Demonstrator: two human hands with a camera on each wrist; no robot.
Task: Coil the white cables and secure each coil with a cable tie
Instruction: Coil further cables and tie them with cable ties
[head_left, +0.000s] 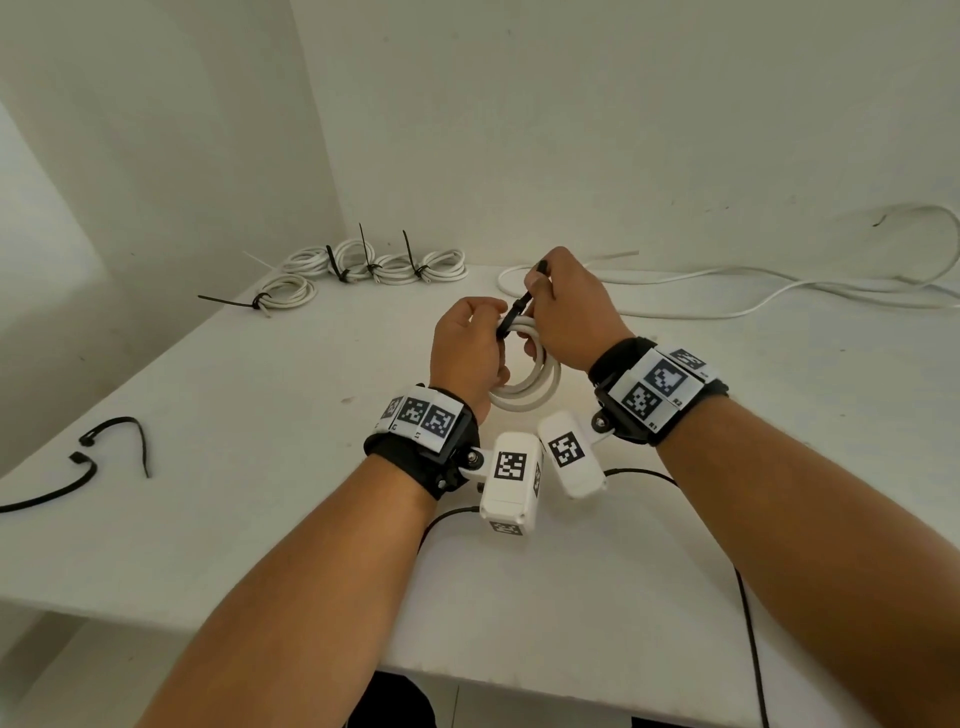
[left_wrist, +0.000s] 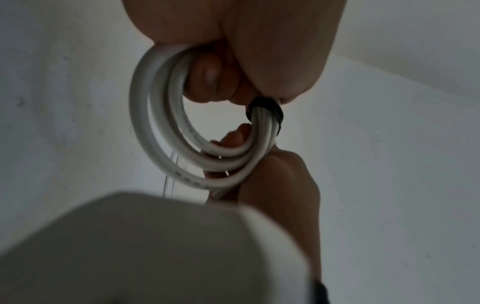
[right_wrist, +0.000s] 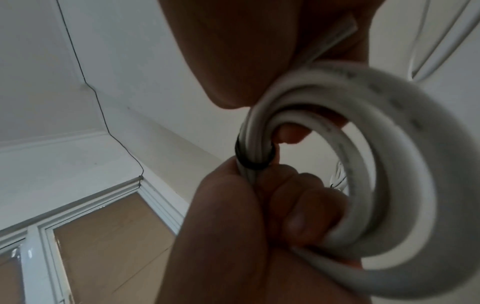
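Note:
A small coil of white cable (head_left: 535, 382) hangs above the middle of the table between both hands. My left hand (head_left: 470, 345) grips the coil (left_wrist: 161, 131) at its top left side, fingers curled through the loops. A black cable tie (head_left: 514, 312) is looped round the strands (left_wrist: 270, 111) (right_wrist: 255, 158). My right hand (head_left: 563, 306) pinches the tie's tail, which runs up through its fist and sticks out at the top. The right wrist view shows the coil (right_wrist: 384, 168) close up with the tie band snug on the bundle.
Several tied white coils (head_left: 363, 267) lie at the table's back left corner. Loose white cables (head_left: 753, 291) trail along the back right. Spare black ties (head_left: 111, 441) lie at the left edge. Walls close the back and left; black wrist-camera leads (head_left: 748, 623) run off the front edge.

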